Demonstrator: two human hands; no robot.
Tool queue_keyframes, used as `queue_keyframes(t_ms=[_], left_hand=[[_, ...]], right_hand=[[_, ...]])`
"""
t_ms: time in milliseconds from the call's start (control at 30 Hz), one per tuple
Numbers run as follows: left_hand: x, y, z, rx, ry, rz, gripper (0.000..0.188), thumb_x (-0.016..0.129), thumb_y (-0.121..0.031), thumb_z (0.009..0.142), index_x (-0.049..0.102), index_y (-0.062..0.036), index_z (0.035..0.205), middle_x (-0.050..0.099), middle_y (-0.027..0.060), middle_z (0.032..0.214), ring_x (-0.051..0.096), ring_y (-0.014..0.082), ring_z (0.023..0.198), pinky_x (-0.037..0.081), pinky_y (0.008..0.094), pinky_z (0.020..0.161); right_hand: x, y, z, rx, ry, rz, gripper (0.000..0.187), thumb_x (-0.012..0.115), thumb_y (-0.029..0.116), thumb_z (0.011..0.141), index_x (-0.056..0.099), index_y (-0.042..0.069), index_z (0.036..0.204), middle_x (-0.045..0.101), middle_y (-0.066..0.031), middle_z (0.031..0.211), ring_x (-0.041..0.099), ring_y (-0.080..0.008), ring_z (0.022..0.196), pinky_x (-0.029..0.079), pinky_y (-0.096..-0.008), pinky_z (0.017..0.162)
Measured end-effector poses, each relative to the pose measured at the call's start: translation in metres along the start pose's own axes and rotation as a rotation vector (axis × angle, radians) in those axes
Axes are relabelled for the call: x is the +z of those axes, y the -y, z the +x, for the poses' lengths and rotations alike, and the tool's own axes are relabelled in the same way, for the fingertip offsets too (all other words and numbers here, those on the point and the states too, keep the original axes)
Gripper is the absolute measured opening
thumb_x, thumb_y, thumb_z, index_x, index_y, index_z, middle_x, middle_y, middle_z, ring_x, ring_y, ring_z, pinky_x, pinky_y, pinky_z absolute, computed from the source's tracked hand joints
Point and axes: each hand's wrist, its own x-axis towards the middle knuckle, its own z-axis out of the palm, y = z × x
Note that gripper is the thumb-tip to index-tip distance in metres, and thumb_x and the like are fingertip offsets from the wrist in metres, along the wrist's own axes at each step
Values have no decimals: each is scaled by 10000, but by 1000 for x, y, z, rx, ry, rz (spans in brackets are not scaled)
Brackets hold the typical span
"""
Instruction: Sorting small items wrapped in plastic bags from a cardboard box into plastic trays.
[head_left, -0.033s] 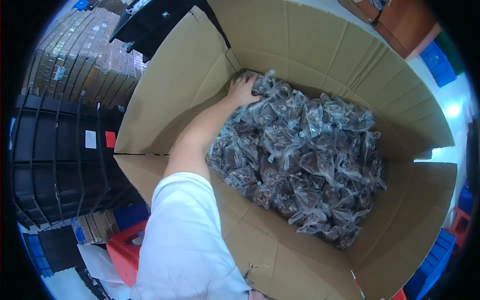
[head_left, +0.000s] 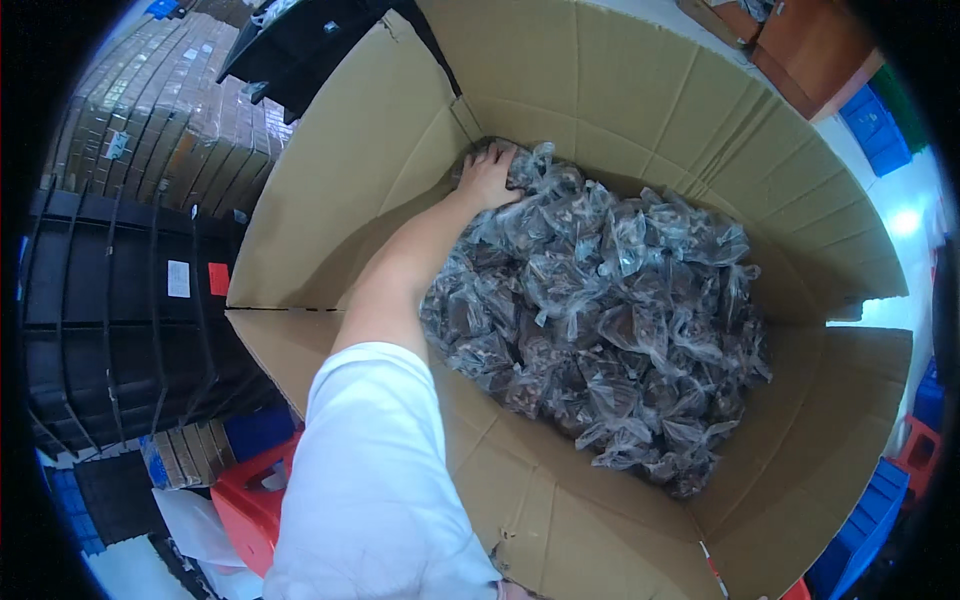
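My left hand [head_left: 488, 178] reaches into a large open cardboard box [head_left: 340, 190], its arm coming up from the lower edge in a white sleeve. With fingers spread, the hand lies on a clear plastic bag with dark contents [head_left: 527, 172] in the far left corner. Many similar knotted bags [head_left: 610, 320] fill the bottom of the box in a crowded layer. Of what may be my right hand [head_left: 513, 592], only a sliver of skin shows by the near box wall; its fingers are hidden.
Black ribbed crates [head_left: 120, 320] stand left of the box, with flattened cartons [head_left: 150, 130] stacked behind. A black bin [head_left: 300, 55] adjoins the far left flap. A red plastic stool [head_left: 250, 505] sits near left, and blue crates [head_left: 860, 530] lie to the right.
My left forearm has shifted very slightly to the right. The hand stays on the bag in the far left corner, and the bags lie as before.
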Motion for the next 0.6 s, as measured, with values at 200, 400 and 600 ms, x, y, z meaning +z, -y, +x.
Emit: queue_keyframes(t_ms=[200,400,600], left_hand=[[-19,17,29,45,331,-314,790,727,-314,605,434,-180,1325,586,165,1177,589,343,1029,452,389,935],[1,23,15,75,230,-176,914,717,-430,654,291,-128,1405,461,186,1323,434,354,1229,360,400,1030],[1,29,22,-149,285,-172,913,722,-531,640,349,-66,1332,440,200,1321,435,366,1212,381,424,1009]], right_hand=[[1,7,-2,34,-24,-13,540,502,368,889,556,-128,1094,594,-237,1035,569,-304,903,461,-406,778],[0,8,-1,71,-27,-8,541,503,369,887,558,-130,1088,596,-237,1028,572,-304,896,464,-406,772],[-2,12,-7,89,-37,14,542,503,370,885,560,-132,1082,597,-236,1021,575,-303,888,467,-406,765]])
